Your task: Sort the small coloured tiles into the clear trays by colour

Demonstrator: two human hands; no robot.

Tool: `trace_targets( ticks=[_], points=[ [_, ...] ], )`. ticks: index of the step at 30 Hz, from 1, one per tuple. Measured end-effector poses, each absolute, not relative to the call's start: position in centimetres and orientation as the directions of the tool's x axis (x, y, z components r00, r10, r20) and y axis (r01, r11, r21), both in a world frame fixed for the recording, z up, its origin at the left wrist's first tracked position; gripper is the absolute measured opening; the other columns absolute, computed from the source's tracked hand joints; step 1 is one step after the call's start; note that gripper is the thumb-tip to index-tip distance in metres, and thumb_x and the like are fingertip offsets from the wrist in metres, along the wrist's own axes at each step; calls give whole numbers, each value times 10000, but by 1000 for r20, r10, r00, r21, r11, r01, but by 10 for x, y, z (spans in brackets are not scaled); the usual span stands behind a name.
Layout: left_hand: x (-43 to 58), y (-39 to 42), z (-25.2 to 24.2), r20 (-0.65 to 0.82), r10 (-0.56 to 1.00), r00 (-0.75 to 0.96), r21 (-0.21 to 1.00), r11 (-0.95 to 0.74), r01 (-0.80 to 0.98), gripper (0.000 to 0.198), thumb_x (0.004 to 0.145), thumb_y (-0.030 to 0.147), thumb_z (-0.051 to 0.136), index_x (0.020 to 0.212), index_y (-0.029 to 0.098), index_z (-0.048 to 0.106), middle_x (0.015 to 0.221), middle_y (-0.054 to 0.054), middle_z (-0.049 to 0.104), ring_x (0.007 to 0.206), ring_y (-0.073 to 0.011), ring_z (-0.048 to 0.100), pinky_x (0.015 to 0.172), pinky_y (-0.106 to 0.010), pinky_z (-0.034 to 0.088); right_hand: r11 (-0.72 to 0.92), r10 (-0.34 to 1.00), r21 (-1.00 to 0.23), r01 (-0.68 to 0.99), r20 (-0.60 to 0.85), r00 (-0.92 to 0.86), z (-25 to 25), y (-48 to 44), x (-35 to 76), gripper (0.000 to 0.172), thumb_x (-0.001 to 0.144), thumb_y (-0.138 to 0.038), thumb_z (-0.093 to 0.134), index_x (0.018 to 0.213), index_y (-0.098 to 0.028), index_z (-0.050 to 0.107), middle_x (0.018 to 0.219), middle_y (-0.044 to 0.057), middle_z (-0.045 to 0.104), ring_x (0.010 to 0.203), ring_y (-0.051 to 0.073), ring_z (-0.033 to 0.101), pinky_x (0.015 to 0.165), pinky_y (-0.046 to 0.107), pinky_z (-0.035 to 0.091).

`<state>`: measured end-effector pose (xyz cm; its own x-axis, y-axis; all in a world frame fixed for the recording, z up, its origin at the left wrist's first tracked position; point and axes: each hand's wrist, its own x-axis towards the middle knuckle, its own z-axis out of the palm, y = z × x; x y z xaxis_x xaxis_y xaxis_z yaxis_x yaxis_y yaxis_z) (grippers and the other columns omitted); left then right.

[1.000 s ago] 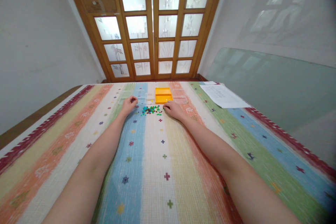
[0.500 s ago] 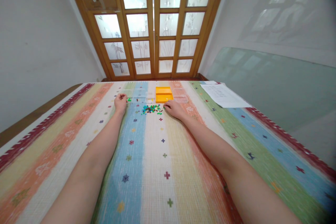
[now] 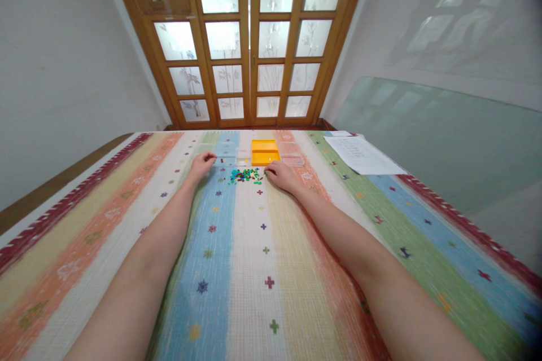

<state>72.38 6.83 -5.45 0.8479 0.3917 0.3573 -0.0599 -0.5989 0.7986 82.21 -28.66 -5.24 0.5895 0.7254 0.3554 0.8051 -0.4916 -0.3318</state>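
A small heap of tiny colourful pieces lies on the striped cloth, far out in front of me. My right hand rests on the cloth at the heap's right edge. Its fingers are curled and its tips are pinched together at the pieces; what they hold is too small to see. My left hand lies left of the heap, fingers loosely stretched toward a clear tray, and I see nothing in it. An orange tray stands just behind the heap.
A second clear tray sits right of the orange one. A white printed sheet lies at the far right on the striped cloth. A pane of glass leans on the right wall. Wooden glazed doors stand beyond.
My left hand went left from the heap to the clear tray with a green piece at its fingertips, then came part way back without it. My right hand stayed at the heap.
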Motion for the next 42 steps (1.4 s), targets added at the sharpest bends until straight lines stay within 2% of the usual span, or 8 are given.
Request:
trace_targets(
  ticks=[3,9,14,21,24,30,36,42],
  points=[
    [718,60,-49,242,62,968,739,-658,-143,236,782,396,631,825,179,715,812,-31,696,744,-177,592,709,-281,460,-489,728,-326,809,359,585,-53,-287,822,241,1006,-204,535,1046,-181,772,1081,94,730,1011,210,620,917,287,434],
    [715,56,-40,62,-169,984,699,-696,-164,217,740,356,641,836,178,719,772,-19,678,703,-159,583,679,-268,447,-478,731,-334,813,361,578,-52,-287,822,242,1001,-192,532,1035,-180,772,1070,92,733,1000,208,626,910,282,434],
    [715,56,-34,-42,-222,974,665,-734,-139,249,706,341,674,881,179,749,698,-4,644,628,-149,554,608,-256,416,-492,727,-343,801,344,594,-51,-287,821,251,1001,-193,526,1033,-176,774,1059,93,733,991,205,625,902,282,433],
    [713,52,-29,-46,-250,967,718,-681,-142,195,683,380,733,767,204,743,683,-25,666,597,-161,570,572,-261,427,-492,728,-345,799,339,595,-49,-288,820,252,998,-197,530,1046,-177,777,1073,100,734,1007,213,627,912,292,439],
    [712,49,-28,20,-206,978,756,-638,-150,206,710,396,729,774,200,723,720,-33,676,647,-169,587,605,-268,454,-486,731,-346,802,342,591,-49,-288,820,256,1001,-198,524,1042,-178,776,1068,95,734,1005,210,628,916,293,440],
    [714,44,-35,223,100,970,876,-457,-154,247,759,421,720,822,195,644,756,-12,637,653,-142,566,625,-268,473,-481,734,-347,805,344,586,-49,-288,820,258,1002,-192,521,1038,-174,777,1063,95,737,999,210,631,897,287,436],
    [725,45,-43,290,307,906,910,-380,-163,241,776,401,699,876,195,624,699,6,611,620,-134,537,603,-265,463,-485,736,-344,804,336,588,-48,-288,820,263,1008,-193,515,1043,-170,775,1067,97,735,1008,206,629,904,286,433],
    [729,47,-49,248,447,860,935,-342,-93,336,805,392,671,1061,173,670,887,-65,741,795,-188,650,637,-277,482,-479,731,-352,804,348,587,-49,-288,819,265,1010,-204,515,1054,-171,774,1066,98,733,1005,205,628,900,287,435]
  ],
)
